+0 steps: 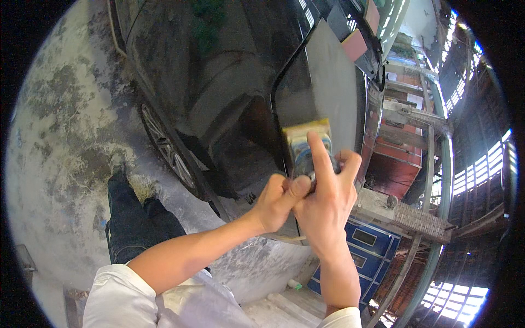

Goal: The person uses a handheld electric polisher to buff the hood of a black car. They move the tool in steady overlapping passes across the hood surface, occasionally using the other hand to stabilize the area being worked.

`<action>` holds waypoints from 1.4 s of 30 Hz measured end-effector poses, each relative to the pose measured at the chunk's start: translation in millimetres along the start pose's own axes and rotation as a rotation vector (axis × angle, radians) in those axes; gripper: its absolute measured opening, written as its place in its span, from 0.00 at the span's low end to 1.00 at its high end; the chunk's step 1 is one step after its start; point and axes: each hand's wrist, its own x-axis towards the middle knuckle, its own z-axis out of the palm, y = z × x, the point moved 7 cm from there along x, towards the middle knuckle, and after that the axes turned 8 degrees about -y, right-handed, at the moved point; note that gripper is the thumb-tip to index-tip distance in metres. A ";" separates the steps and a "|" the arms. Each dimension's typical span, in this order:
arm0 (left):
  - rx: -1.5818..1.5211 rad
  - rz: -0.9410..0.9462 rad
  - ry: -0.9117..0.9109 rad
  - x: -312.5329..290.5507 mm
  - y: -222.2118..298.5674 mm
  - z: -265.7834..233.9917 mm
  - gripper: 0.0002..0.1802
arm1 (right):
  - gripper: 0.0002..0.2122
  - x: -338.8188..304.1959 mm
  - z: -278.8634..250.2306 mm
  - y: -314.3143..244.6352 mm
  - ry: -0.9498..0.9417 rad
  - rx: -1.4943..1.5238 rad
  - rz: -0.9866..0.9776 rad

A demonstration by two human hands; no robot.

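With its index finger stretched along the top, my right hand (pixel 328 202) grips a blurred, flat, block-like thing (pixel 299 143) with a yellow far edge and a blue-and-white face. My left hand (pixel 276 202) is closed at the near end of this thing, its thumb against my right hand. Their grip hides that end. Both hands are over the rear part of a dark car (pixel 224 109), beside a matte grey panel (pixel 333 82) with a dark, glossy border. Whether the block-like thing touches the car, I cannot tell.
A pink flat piece (pixel 354 46) lies on the car farther along. The car's wheel (pixel 169 147) stands left, near my legs (pixel 136 218) on a stained concrete floor (pixel 71 136). To the right are a blue panelled box (pixel 355 254), a red cabinet-like thing (pixel 391 169) and wooden posts.
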 end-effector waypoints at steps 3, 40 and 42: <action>-0.030 -0.016 0.035 -10.9 -19.7 16.7 0.43 | 0.38 -19.9 1.4 7.8 -0.030 -0.047 0.015; 0.170 -0.062 0.025 49.0 97.7 -16.2 0.44 | 0.31 77.0 -39.4 -22.3 0.121 0.154 0.105; 0.172 -0.080 0.001 55.3 101.1 -17.3 0.45 | 0.31 82.9 -42.9 -23.5 0.146 0.165 0.105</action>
